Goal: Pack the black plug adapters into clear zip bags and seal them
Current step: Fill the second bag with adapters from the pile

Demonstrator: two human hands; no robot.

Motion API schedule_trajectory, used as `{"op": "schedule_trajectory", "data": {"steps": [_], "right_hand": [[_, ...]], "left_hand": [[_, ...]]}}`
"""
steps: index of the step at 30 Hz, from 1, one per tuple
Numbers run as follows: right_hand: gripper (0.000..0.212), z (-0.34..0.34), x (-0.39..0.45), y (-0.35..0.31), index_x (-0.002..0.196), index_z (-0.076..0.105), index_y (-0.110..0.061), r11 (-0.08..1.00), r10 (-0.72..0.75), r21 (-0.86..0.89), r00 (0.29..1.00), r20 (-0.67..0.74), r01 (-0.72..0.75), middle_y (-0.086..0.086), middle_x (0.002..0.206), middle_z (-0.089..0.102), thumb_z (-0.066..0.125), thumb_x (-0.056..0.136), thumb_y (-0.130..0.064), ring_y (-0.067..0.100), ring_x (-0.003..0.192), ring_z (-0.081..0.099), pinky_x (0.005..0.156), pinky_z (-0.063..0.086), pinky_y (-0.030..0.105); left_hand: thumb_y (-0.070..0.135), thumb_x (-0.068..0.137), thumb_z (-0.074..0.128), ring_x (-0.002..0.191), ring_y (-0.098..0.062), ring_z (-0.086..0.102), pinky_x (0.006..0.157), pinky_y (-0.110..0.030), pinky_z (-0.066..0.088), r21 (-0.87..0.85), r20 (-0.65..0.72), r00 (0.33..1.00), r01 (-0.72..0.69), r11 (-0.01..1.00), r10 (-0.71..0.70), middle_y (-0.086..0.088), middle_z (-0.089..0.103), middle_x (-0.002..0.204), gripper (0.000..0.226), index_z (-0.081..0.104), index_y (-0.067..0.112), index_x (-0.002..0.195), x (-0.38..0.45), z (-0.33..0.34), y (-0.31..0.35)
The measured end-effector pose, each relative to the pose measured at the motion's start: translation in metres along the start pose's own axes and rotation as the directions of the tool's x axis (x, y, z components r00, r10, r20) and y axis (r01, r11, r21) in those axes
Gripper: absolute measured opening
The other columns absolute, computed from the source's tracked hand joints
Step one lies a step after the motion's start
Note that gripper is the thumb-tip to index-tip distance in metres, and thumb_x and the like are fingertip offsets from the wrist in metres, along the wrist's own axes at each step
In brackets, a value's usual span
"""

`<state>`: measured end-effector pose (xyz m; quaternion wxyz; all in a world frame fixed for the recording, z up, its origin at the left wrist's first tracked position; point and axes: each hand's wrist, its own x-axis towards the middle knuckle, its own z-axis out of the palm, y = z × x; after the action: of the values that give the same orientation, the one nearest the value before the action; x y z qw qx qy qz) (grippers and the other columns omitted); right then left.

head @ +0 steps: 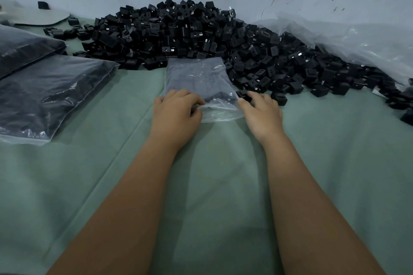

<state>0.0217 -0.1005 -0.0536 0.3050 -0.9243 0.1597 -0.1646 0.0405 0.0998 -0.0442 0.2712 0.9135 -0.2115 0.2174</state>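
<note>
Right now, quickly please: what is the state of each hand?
Left hand: closed, pinching the open end of the clear zip bag.
Right hand: fingers spread loosely, thumb at the bag's right corner; a firm grip cannot be told.

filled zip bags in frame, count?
3. One at center under both hands, one on the left lying flat, one behind it at the left edge. More may sit out of frame to the left.
</note>
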Motion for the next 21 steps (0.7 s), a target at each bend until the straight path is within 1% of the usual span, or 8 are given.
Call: {"op": "schedule_trajectory", "data": {"steps": [4,6,9,13,16,18,20,21], "right_hand": [[0.047,0.0007,0.0012,-0.0010,0.139,0.031,-0.057,0.997,0.009,-0.075,0.996,0.090,-0.003,0.000,0.148,0.034,0.030,0.092,-0.059,0.020,0.138,0.021,0.111,0.014,0.038],[0.047,0.0019,0.0016,-0.0019,0.140,0.028,-0.058,0.988,0.016,-0.157,0.991,0.136,0.006,0.001,0.153,0.029,0.023,0.093,-0.061,0.021,0.140,0.015,0.112,0.010,0.038],[0.049,0.0020,0.0008,-0.0021,0.142,0.027,-0.055,0.984,0.016,-0.177,0.991,0.133,0.008,0.002,0.153,0.028,0.022,0.094,-0.061,0.021,0.141,0.014,0.112,0.009,0.037],[0.044,0.0007,-0.0010,-0.0025,0.137,0.041,-0.049,0.994,-0.004,-0.111,0.999,0.047,0.009,0.002,0.144,0.040,0.032,0.095,-0.055,0.021,0.135,0.025,0.109,0.016,0.036],[0.031,-0.0014,-0.0016,-0.0030,0.121,0.056,-0.043,1.000,0.013,0.026,0.999,-0.033,-0.012,-0.001,0.127,0.050,0.044,0.093,-0.047,0.021,0.123,0.036,0.104,0.025,0.034],[0.022,-0.0027,-0.0011,-0.0024,0.109,0.063,-0.039,0.988,0.049,0.152,0.995,-0.089,-0.035,-0.003,0.119,0.049,0.051,0.090,-0.040,0.016,0.112,0.041,0.097,0.032,0.024],[0.023,-0.0037,0.0005,-0.0024,0.110,0.065,-0.032,0.960,0.088,0.277,0.984,-0.152,-0.043,-0.007,0.117,0.044,0.056,0.089,-0.033,0.005,0.096,0.048,0.075,0.033,0.005],[0.028,-0.0040,0.0007,-0.0028,0.115,0.064,-0.026,0.951,0.100,0.306,0.977,-0.187,-0.039,-0.010,0.117,0.042,0.057,0.089,-0.031,-0.001,0.087,0.049,0.064,0.031,0.001]], "left_hand": [[0.022,0.090,0.059,0.108,-0.017,0.052,0.095,-0.034,0.028,-0.002,0.009,1.000,0.012,1.000,-0.012,0.010,0.062,0.106,0.020,0.070,0.028,0.106,-0.0003,-0.0002,-0.0008],[0.022,0.091,0.059,0.108,-0.016,0.051,0.095,-0.033,0.028,0.003,0.013,1.000,0.006,1.000,-0.006,0.010,0.062,0.107,0.020,0.070,0.028,0.106,-0.0006,0.0001,-0.0006],[0.021,0.091,0.059,0.108,-0.015,0.051,0.095,-0.033,0.027,0.004,0.015,1.000,0.005,1.000,-0.005,0.011,0.062,0.107,0.019,0.070,0.028,0.105,-0.0001,0.0004,-0.0009],[0.022,0.091,0.059,0.108,-0.016,0.050,0.092,-0.032,0.026,0.007,0.017,1.000,0.007,1.000,-0.007,0.011,0.062,0.107,0.018,0.070,0.028,0.104,0.0002,0.0006,-0.0013],[0.023,0.091,0.060,0.108,-0.015,0.051,0.092,-0.031,0.026,0.005,0.020,1.000,0.012,1.000,-0.012,0.011,0.062,0.108,0.018,0.070,0.028,0.105,0.0000,0.0004,-0.0010],[0.022,0.090,0.060,0.108,-0.015,0.052,0.094,-0.032,0.027,-0.002,0.015,1.000,0.012,1.000,-0.012,0.010,0.063,0.108,0.019,0.070,0.028,0.104,-0.0001,0.0006,-0.0006],[0.020,0.090,0.060,0.108,-0.015,0.053,0.095,-0.032,0.028,-0.012,0.012,1.000,0.014,1.000,-0.013,0.010,0.063,0.108,0.019,0.070,0.027,0.104,-0.0002,0.0001,-0.0004],[0.020,0.090,0.060,0.108,-0.016,0.053,0.096,-0.033,0.029,-0.017,0.010,1.000,0.013,1.000,-0.013,0.009,0.064,0.108,0.019,0.071,0.027,0.104,-0.0003,-0.0003,-0.0003]]}}
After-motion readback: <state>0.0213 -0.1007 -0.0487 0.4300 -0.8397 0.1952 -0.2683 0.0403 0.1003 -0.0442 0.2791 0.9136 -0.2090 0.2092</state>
